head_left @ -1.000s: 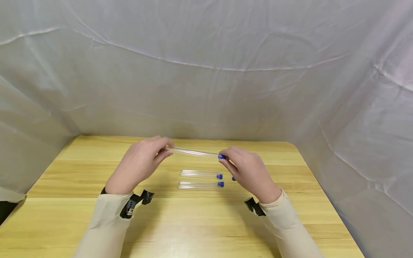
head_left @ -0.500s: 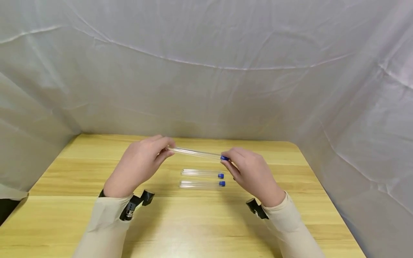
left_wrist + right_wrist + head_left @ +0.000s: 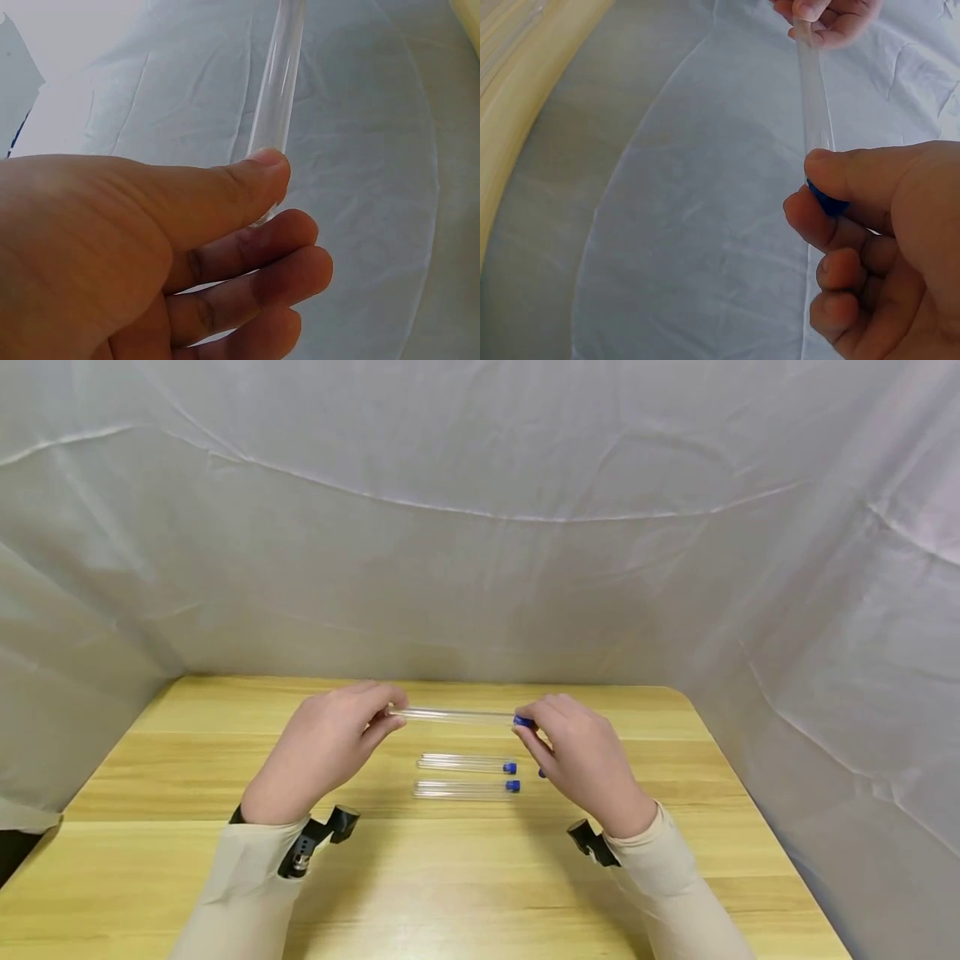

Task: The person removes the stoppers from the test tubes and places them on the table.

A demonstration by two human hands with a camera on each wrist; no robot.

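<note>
Clear test tube, prob. light, rigid, slick & fragile, is pinched at closed end by left hand & at blue cap by right hand; ends judged safest grip pts.

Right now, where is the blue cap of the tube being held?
In the head view, the blue cap is pinched by the right hand, above the two capped tubes on the table.
</note>
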